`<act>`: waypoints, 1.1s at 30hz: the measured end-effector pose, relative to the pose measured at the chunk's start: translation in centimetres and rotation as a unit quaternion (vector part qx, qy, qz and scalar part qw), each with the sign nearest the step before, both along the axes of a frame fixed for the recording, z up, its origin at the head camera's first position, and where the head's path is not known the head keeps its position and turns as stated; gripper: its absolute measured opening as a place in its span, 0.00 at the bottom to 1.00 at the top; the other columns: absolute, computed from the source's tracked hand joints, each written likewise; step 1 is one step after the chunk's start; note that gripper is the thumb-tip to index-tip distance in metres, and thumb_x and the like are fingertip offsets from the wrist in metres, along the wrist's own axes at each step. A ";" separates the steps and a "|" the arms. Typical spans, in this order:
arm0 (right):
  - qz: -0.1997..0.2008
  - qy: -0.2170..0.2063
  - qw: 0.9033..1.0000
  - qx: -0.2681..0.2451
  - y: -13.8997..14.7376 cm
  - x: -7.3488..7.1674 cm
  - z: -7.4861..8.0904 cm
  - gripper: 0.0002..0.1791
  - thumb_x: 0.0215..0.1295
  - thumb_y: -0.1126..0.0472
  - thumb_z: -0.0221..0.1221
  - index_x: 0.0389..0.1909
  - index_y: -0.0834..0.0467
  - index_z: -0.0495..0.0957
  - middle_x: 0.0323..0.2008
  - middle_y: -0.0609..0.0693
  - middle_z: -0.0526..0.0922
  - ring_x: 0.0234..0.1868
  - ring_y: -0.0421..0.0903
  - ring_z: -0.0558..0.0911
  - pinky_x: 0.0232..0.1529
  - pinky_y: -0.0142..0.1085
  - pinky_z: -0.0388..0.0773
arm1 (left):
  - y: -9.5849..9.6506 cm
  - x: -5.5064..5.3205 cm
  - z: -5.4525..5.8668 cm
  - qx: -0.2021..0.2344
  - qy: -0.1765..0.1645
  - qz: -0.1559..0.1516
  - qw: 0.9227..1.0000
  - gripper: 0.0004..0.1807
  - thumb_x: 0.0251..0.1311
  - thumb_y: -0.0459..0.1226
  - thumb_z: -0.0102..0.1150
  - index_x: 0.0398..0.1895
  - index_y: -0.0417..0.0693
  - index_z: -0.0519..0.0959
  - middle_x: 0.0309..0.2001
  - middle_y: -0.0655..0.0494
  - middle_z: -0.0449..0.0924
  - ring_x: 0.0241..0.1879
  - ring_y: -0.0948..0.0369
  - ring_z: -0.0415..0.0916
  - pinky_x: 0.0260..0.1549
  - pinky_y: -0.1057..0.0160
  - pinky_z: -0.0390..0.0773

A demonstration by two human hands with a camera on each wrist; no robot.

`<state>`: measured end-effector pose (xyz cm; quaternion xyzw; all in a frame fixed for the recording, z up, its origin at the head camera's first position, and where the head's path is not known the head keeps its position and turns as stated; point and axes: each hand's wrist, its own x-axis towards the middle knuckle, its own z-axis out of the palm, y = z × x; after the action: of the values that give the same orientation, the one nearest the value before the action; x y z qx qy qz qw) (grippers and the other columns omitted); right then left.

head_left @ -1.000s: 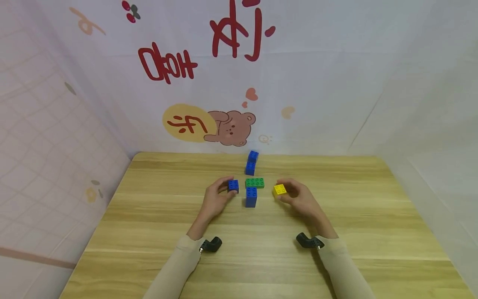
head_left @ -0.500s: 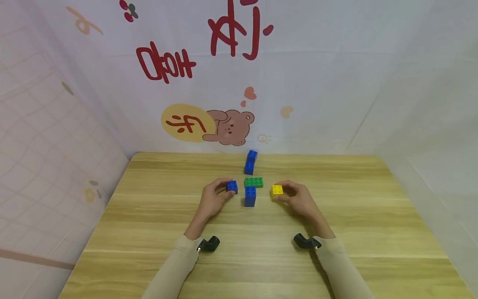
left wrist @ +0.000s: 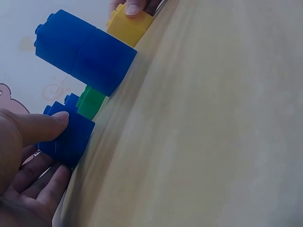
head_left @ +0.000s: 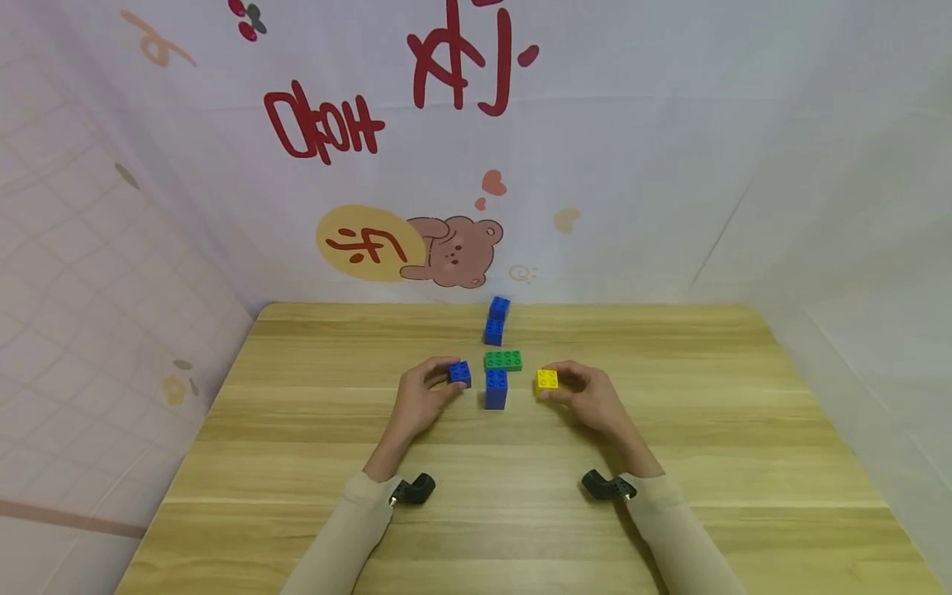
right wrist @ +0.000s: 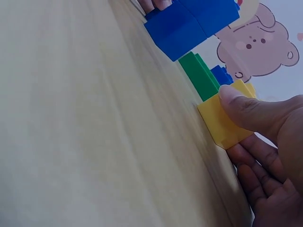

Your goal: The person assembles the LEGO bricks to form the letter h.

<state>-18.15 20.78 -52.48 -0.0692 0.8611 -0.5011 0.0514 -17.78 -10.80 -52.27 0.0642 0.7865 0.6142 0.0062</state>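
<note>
My left hand [head_left: 421,402] pinches a blue toy building brick [head_left: 459,374] between thumb and fingers, low at the table. In the left wrist view the thumb presses on the side of this blue brick [left wrist: 71,135]. My right hand [head_left: 592,400] grips a square yellow brick [head_left: 546,382], its thumb against the near side in the right wrist view. Between the hands stands a stack of two blue bricks [head_left: 496,391], apart from both held bricks. Right behind the stack lies a longer green brick [head_left: 503,360].
Two more blue bricks, a nearer one [head_left: 494,332] and a farther one [head_left: 499,307], sit in a line towards the back edge of the wooden table [head_left: 491,512]. A white printed cloth [head_left: 632,165] rises behind the table.
The right hand has brought the yellow brick slightly left, closer to the blue stack, and turned it a little. The left hand's blue brick has come slightly nearer the person. The other bricks stay put.
</note>
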 end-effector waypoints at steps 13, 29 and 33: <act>0.003 -0.004 1.000 0.000 -0.7 0.8 0.4 0.21 0.56 0.53 0.77 0.51 0.45 0.85 0.49 0.46 0.88 0.54 0.49 0.84 0.65 0.52 0.77 | 0.1 0.8 0.1 0.005 0.005 -0.012 1.000 0.22 0.60 0.28 0.71 0.58 0.45 0.82 0.61 0.43 0.81 0.60 0.47 0.82 0.58 0.57 0.84; 0.006 -0.022 1.000 -0.012 -1.4 2.2 0.5 0.22 0.55 0.54 0.77 0.52 0.46 0.85 0.52 0.47 0.87 0.59 0.51 0.82 0.69 0.53 0.75 | 0.1 2.5 0.2 0.001 -0.024 -0.018 1.000 0.22 0.59 0.29 0.72 0.57 0.49 0.84 0.59 0.48 0.84 0.59 0.51 0.83 0.55 0.63 0.85; 0.010 -0.019 1.000 -0.013 -1.6 2.5 0.3 0.22 0.55 0.55 0.77 0.52 0.45 0.85 0.51 0.46 0.88 0.58 0.50 0.82 0.68 0.53 0.75 | 0.2 2.9 0.1 -0.004 -0.021 -0.021 1.000 0.22 0.58 0.29 0.72 0.56 0.49 0.84 0.58 0.48 0.84 0.58 0.51 0.83 0.56 0.61 0.85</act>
<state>-15.68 19.19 -52.16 -0.0688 0.8527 -0.5129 0.0714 -14.88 -10.64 -52.13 0.0674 0.7873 0.6119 0.0356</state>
